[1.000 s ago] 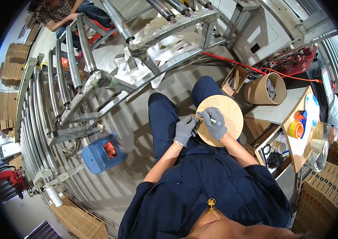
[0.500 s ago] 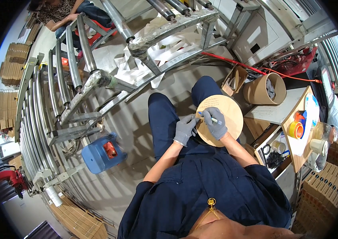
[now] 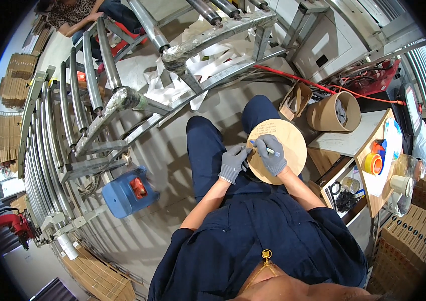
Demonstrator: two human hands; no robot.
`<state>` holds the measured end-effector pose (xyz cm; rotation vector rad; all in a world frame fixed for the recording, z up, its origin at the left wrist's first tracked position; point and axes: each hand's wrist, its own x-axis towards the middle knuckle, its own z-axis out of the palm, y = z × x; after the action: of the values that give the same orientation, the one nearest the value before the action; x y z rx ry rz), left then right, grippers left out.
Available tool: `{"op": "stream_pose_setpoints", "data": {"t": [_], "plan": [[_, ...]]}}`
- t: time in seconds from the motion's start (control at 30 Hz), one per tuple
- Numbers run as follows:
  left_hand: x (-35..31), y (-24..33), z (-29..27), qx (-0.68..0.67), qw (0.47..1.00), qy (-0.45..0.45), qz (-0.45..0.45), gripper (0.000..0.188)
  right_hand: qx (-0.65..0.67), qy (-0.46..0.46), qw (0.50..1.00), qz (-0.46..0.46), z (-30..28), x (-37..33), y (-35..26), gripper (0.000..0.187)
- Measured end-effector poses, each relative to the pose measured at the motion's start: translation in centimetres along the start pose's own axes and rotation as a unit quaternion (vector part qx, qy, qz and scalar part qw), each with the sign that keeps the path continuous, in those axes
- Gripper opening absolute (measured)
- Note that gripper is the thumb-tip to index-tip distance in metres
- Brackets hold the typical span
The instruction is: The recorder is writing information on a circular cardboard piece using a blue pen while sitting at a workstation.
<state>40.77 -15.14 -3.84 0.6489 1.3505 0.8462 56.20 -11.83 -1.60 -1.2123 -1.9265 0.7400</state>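
Note:
A round pale wooden board lies across my lap, over my right thigh. Several lines of small handwriting run along its far left part. My right hand, in a grey glove, rests over the board, its fingers closed around a white and blue marker pen with the blue end toward the upper left. Just left of it, at the board's left edge, is my left hand, also gloved in grey. Its fingers are drawn together close to the right fingertips; what they pinch, if anything, is too small to make out.
Ahead and left stands a metal roller conveyor, with white paper strips behind. A blue plastic container is on the floor at left. At right are a cardboard tub and a desk with tape rolls. Another person sits far left.

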Motion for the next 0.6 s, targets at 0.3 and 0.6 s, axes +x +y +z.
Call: {"op": "stream_pose_setpoints", "data": {"t": [0.3,0.6], "plan": [[-0.05,0.17,0.04,-0.004,1.0,0.001,0.001,0.024,0.015,-0.002,1.0,0.008,0.01,-0.09,0.22,0.005],[-0.22,0.49,0.14,-0.008,1.0,-0.002,0.001,0.023,0.018,-0.006,0.999,0.026,-0.15,0.05,-0.04,0.006]]}}
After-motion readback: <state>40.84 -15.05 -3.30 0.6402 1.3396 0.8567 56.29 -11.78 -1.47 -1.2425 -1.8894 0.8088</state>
